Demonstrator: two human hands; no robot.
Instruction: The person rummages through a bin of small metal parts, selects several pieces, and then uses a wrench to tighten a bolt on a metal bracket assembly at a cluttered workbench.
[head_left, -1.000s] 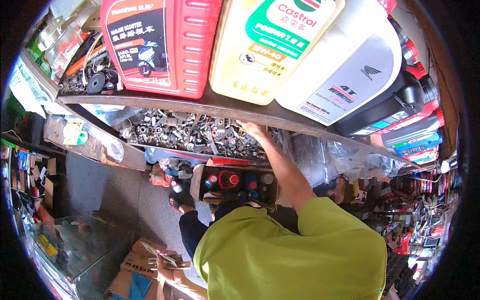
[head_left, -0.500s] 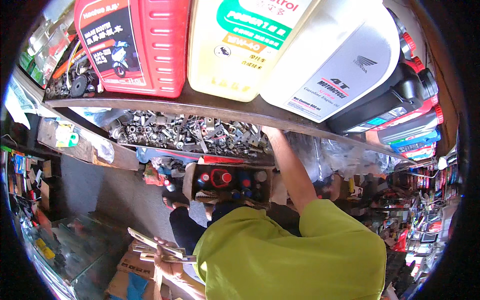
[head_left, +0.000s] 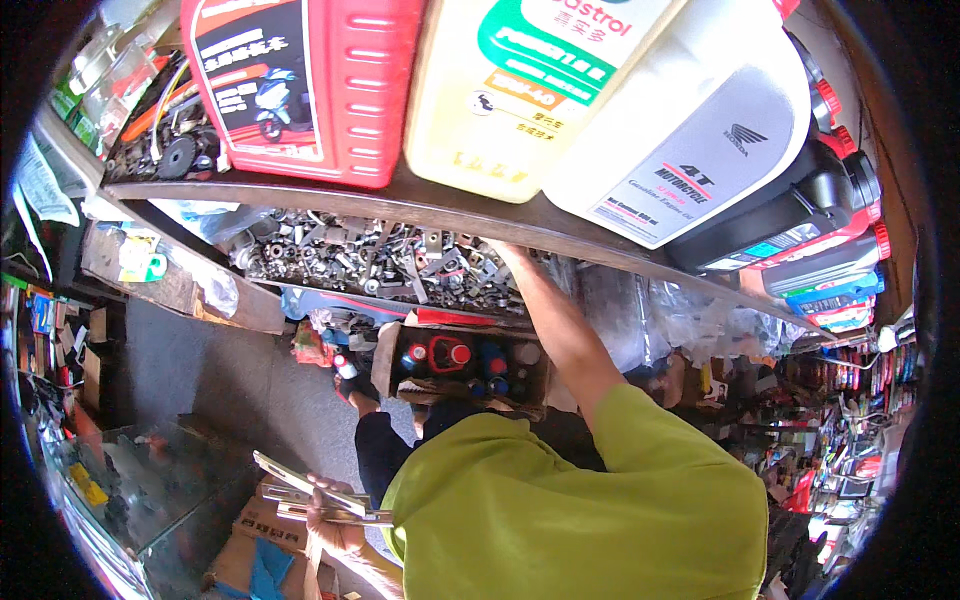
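My right arm reaches up from my lime green shirt to a heap of loose metal nuts, bolts and brackets (head_left: 380,260) on a shelf. My right hand (head_left: 503,250) is at the heap's right end, its fingers tucked under the dark edge of the shelf above (head_left: 470,215), so its grip is hidden. Low at the left, my left hand (head_left: 325,505) is closed on a few flat, thin metal strips (head_left: 305,478) held level near my waist.
On the upper shelf stand a red jug (head_left: 310,80), a cream oil jug (head_left: 530,90) and a white oil jug (head_left: 700,140). Below are a cardboard box of small bottles (head_left: 455,365), a glass counter (head_left: 140,490) and cartons (head_left: 265,545). Packed racks fill the right side.
The view has swung a little, so the jugs look larger and nearer. My right hand stays at the hardware heap with only a small sideways shift. My left hand still holds the strips.
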